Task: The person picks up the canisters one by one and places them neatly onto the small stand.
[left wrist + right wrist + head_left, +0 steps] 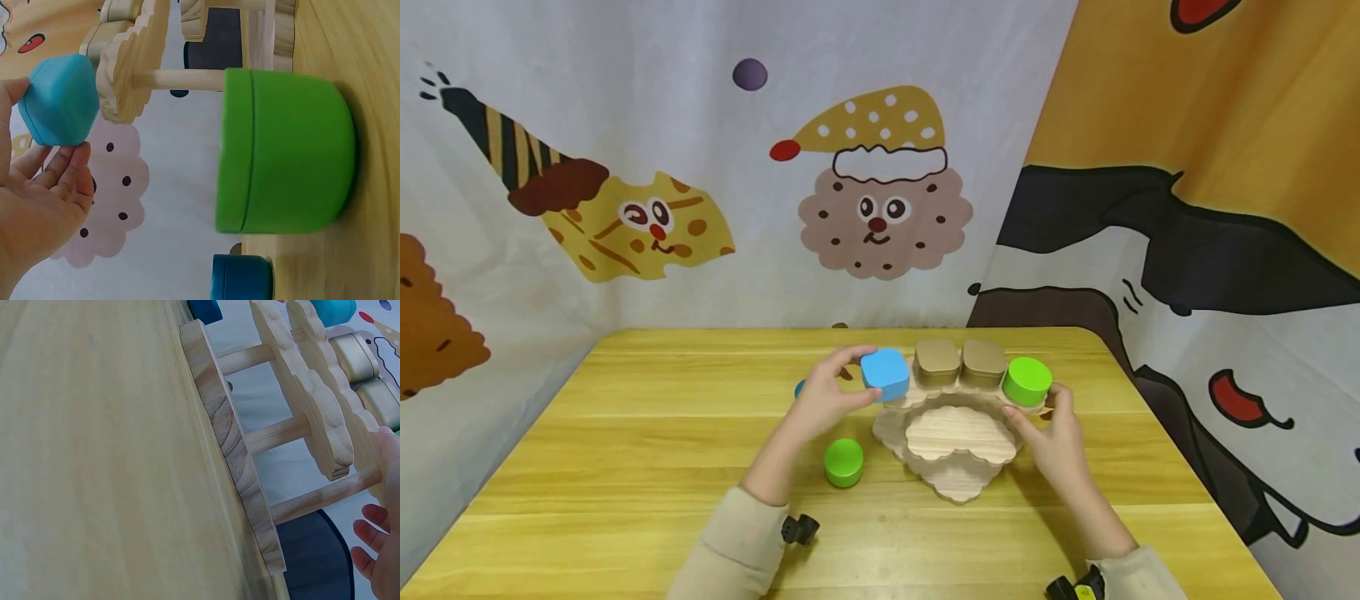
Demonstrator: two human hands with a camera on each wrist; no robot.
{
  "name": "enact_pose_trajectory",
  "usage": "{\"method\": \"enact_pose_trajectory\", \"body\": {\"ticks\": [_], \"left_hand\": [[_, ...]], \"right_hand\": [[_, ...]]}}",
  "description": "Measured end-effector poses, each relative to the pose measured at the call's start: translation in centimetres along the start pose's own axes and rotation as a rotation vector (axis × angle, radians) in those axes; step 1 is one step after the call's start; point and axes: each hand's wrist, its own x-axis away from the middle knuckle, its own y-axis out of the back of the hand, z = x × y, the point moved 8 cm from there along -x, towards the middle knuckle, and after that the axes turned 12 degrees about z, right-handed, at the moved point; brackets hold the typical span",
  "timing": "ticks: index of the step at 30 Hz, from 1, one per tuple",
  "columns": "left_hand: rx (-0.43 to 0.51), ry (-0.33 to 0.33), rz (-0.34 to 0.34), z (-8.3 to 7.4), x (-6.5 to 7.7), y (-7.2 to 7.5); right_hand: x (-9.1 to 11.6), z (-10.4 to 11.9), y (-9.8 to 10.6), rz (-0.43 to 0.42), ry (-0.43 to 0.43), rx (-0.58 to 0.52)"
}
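On the yellow wood-grained bench (647, 467) sits a pale scalloped wooden tiered stand (958, 433); at its two o'clock, the right hand (1058, 442) touches it, grip unclear; at ten, the left hand (822, 403) pinches a blue rounded-square container (886, 374), seemingly mid-placement, needing level lowering.

Narrow lane between the loose green tin (843, 462) and wooden stand (961, 433), widening toward the person. Dowels (278, 434) obstruct reaching between tiers. Gold tins (937, 360) block mid-top; right hand (1056, 433) blocks right end.
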Motion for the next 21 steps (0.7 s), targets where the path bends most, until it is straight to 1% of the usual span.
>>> {"method": "enact_pose_trajectory", "body": {"ticks": [4,11,21], "left_hand": [[0.008,-0.004,0.016,0.1,-0.3,-0.4],[0.030,-0.006,0.020,0.4,-0.6,-0.9],[0.037,0.000,0.041,0.7,-1.0,-1.4]], "right_hand": [[0.0,-0.1,0.0,0.001,-0.004,-0.001],[0.0,-0.1,0.0,0.004,-0.010,0.000],[0.0,-0.2,-0.1,0.008,-0.012,-0.001]]}}
